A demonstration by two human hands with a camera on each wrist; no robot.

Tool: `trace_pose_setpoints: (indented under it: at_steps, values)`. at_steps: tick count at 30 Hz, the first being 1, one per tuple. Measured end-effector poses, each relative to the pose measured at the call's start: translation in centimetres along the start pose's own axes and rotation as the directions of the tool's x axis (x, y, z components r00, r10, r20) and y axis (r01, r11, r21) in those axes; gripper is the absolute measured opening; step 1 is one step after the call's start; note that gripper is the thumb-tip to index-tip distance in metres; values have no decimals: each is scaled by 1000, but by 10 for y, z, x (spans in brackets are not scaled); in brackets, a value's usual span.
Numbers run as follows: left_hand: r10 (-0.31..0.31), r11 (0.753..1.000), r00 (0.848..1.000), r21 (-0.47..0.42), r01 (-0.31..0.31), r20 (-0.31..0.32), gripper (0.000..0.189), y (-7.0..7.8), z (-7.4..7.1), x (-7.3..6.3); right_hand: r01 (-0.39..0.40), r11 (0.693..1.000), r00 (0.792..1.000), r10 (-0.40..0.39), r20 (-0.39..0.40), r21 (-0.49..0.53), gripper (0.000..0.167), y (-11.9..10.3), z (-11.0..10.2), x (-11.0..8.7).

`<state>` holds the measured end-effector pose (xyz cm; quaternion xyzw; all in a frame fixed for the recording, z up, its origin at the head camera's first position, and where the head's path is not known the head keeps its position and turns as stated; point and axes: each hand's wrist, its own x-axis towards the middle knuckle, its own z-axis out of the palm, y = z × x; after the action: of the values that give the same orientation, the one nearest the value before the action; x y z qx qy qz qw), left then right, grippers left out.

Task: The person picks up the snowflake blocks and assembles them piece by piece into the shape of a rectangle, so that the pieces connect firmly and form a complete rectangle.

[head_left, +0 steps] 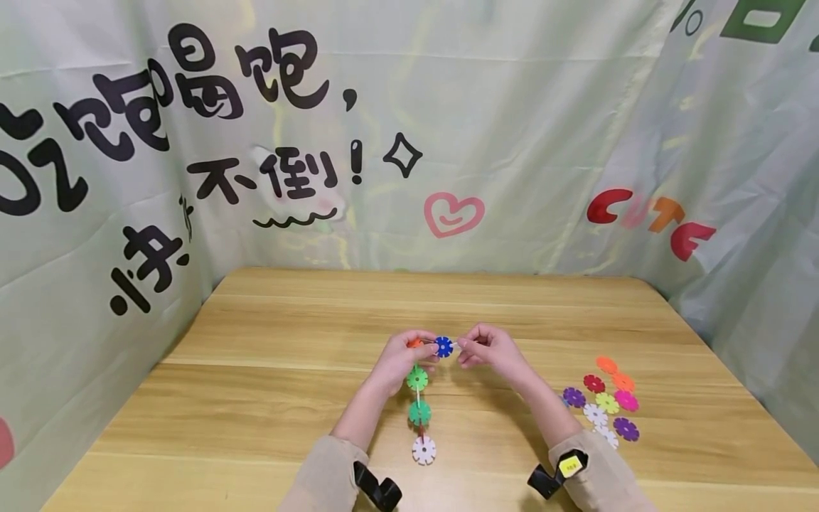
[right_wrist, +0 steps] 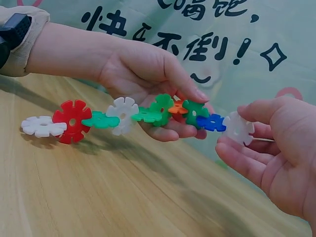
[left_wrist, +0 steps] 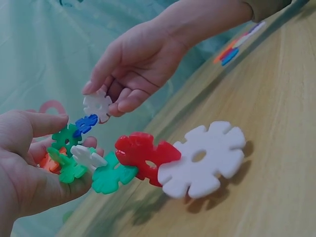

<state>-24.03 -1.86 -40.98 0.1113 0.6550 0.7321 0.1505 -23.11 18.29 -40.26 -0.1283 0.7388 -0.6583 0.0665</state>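
A chain of notched plastic snowflake discs hangs from my left hand (head_left: 398,361), which grips it near its upper end. Between thumb and fingers there lie a green disc (right_wrist: 195,107) and an orange disc (right_wrist: 177,106), partly covered. A blue disc (head_left: 443,347) joins onto that green one. My right hand (head_left: 498,350) pinches a white disc (right_wrist: 239,129) whose edge meets the blue disc. Lower down, the chain runs through green and white pieces to a red disc (left_wrist: 148,157) and an end white disc (left_wrist: 205,159), low over the tabletop.
Loose snowflake discs lie scattered on the wooden table (head_left: 288,398) to the right, among them a magenta disc (head_left: 626,400), a purple disc (head_left: 625,429) and an orange disc (head_left: 606,365). A printed curtain (head_left: 512,142) hangs behind the table.
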Motion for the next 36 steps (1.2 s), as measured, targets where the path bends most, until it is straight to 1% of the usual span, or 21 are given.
trace_pose_setpoints:
  at_steps: [3,7,9,11,13,16,20,22,25,32,36]
  values:
    - [0,1000,1000,-12,0,1,27,1,0,-1,5,999,1000,-5,9,41,22,3,-1,0]
    - [2,999,1000,-39,-1,13,26,3,0,-1,-14,993,999,11,30,119,17,7,-4,2]
    - [7,999,1000,-54,-6,18,26,2,0,-1,-29,989,999,23,47,147,17,9,-5,2]
    - [14,998,1000,-65,-13,19,26,3,-1,-1,-46,987,998,37,59,155,22,11,-6,3]
    - [19,997,1000,-72,-17,19,26,3,-1,-1,-56,988,997,47,62,142,28,11,-6,3]
    - [23,997,1000,-69,-22,15,25,3,-2,0,-51,996,998,49,36,69,33,10,-6,2]
    - [26,999,1000,-38,-25,16,23,3,-2,0,-34,999,999,34,1,-38,32,6,-3,0]
    - [23,999,1000,-25,-23,17,22,3,-1,1,-27,998,1000,27,-6,-61,30,4,-2,-1]
    - [22,999,1000,-24,-21,19,22,4,-1,1,-15,998,1000,15,-3,-65,29,3,-1,-2]
    - [21,999,1000,-41,-20,21,24,3,-2,2,12,1000,1000,-12,-9,-24,27,3,0,-2]
    - [20,999,1000,-42,-19,18,23,2,-2,2,31,999,1000,-30,5,-30,28,5,1,-1]
